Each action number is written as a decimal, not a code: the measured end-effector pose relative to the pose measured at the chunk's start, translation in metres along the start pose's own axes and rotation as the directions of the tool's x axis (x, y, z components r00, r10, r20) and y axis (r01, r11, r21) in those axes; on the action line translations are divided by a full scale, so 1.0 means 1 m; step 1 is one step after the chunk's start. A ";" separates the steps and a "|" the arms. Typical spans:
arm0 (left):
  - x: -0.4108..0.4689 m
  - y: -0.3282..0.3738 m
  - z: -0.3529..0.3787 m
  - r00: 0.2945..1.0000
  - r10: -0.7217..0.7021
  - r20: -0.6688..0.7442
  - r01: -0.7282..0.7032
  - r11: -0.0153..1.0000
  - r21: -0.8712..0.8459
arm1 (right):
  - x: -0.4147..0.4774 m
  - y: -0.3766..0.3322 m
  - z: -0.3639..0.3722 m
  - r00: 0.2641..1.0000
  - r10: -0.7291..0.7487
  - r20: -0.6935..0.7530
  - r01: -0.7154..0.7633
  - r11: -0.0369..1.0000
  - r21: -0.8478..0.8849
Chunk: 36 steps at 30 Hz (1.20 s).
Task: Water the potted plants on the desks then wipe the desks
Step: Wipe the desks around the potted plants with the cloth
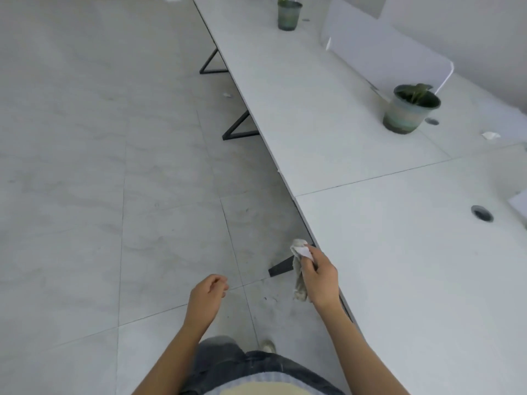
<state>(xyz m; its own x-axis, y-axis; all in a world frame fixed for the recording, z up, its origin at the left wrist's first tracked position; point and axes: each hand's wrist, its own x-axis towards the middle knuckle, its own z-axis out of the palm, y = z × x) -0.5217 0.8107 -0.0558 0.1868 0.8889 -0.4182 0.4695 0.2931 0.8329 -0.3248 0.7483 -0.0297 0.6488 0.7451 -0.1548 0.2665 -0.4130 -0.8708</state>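
Head view, from the left: pale floor tiles (85, 166) fill that side, with a small white scrap (226, 94) lying near the far black desk legs (236, 129). The left hand (209, 292) hangs over the floor, its fingers loosely curled around nothing. Just right of it, the right hand (319, 277) grips a crumpled grey-white cloth (299, 269), fingers and thumb closed around its middle. The cloth's long axis runs near to far: a bunched end sticks out past the fingers toward the far side, and a limp tail droops below the hand toward the person. It is held above the floor, just beside the near desk's left edge and not touching the top. The row of white desks (399, 266) stretches from near right to far centre. A far potted plant (289, 14) and a nearer potted plant (410, 109) stand upright on it, well apart, beside a white divider panel (385, 52). Farther right lie a paper wad (490, 135) and a round cable hole (482, 213).
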 end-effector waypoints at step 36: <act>0.458 0.275 0.062 0.824 0.273 0.496 -0.378 0.918 0.122 | 0.368 -0.082 0.037 0.615 0.532 -0.582 -0.245 0.830 0.500</act>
<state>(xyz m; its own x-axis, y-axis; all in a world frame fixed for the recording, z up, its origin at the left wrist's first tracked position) -0.2535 1.2767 -0.0404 0.7106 0.6378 -0.2971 0.4658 -0.1098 0.8781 -0.1346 1.0757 -0.0327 0.9555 -0.0668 -0.2872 -0.2945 -0.2637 -0.9185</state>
